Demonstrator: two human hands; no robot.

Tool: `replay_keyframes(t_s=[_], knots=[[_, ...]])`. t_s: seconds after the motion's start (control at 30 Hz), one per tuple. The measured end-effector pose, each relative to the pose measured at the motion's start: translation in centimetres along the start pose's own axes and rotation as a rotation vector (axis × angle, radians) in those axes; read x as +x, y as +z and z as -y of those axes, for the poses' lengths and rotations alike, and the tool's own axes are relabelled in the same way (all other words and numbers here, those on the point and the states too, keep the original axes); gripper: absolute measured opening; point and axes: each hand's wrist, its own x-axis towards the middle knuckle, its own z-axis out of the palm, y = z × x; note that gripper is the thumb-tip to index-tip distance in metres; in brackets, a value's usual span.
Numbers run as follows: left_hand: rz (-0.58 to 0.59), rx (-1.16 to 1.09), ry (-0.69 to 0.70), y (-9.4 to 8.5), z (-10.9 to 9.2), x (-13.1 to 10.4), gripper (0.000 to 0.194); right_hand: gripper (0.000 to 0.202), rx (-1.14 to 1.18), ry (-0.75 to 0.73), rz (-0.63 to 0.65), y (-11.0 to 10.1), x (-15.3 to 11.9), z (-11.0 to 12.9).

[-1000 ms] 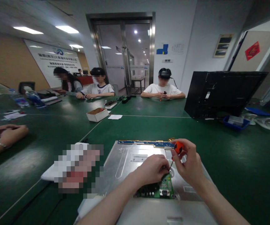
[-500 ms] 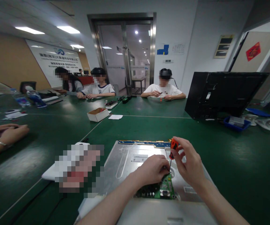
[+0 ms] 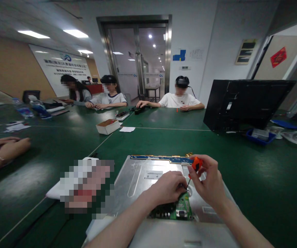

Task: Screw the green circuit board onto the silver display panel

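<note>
From where I'm standing, the green circuit board with a metal-shelled port [image 3: 184,203] is lying on the broad silver metal panel [image 3: 135,179], which is resting on the green surface [image 3: 150,141]. Beyond the board's far edge, the right hand [image 3: 209,177] is gripping the small orange-and-black screwdriver [image 3: 197,163] in its fingers, its thin shaft slanting down towards that edge. The left hand [image 3: 170,186] is bunching its fingers beside the tip; I can't tell whether they're pinching anything. They seem to be working a fastening there, and the next move is probably calling for a well-seated tip and steady pressure.
</note>
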Motion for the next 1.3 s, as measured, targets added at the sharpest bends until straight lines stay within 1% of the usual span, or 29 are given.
replay_keyframes(t_s=[0.2, 0.3, 0.43, 0.57, 0.7, 0.87, 1.03, 1.17, 1.23, 1.3], knots=[[-0.010, 0.008, 0.001, -0.07, -0.14, -0.05, 0.012, 0.029, 0.010, -0.039, 0.033, -0.23, 0.32, 0.17], [-0.010, 0.013, 0.012, -0.01, -0.03, -0.05, 0.012, 0.032, 0.019, -0.028, 0.050, -0.27, 0.43, 0.30], [-0.005, 0.005, 0.008, 0.08, 0.12, -0.04, 0.013, 0.031, 0.003, 0.000, 0.054, -0.27, 0.29, 0.30], [0.003, -0.012, -0.001, 0.07, 0.16, -0.01, 0.012, 0.031, -0.002, 0.014, 0.022, -0.21, 0.11, 0.09], [-0.001, -0.024, -0.013, 0.03, 0.13, -0.02, 0.014, 0.031, -0.013, -0.025, -0.012, -0.18, 0.17, -0.04], [-0.004, 0.000, -0.011, 0.09, 0.12, -0.08, 0.011, 0.028, 0.011, -0.061, 0.019, -0.33, 0.47, 0.18], [-0.017, 0.003, -0.001, 0.15, 0.07, -0.15, 0.013, 0.037, -0.011, -0.071, 0.048, -0.53, 0.77, 0.58], [-0.014, 0.018, -0.022, 0.10, 0.00, -0.14, 0.011, 0.033, 0.000, -0.075, 0.047, -0.54, 0.73, 0.57], [-0.005, 0.008, -0.018, 0.09, 0.04, -0.10, 0.012, 0.029, -0.025, -0.059, 0.036, -0.46, 0.56, 0.40], [0.005, -0.007, -0.006, 0.10, 0.14, -0.06, 0.014, 0.030, -0.065, -0.050, 0.010, -0.34, 0.37, 0.20]])
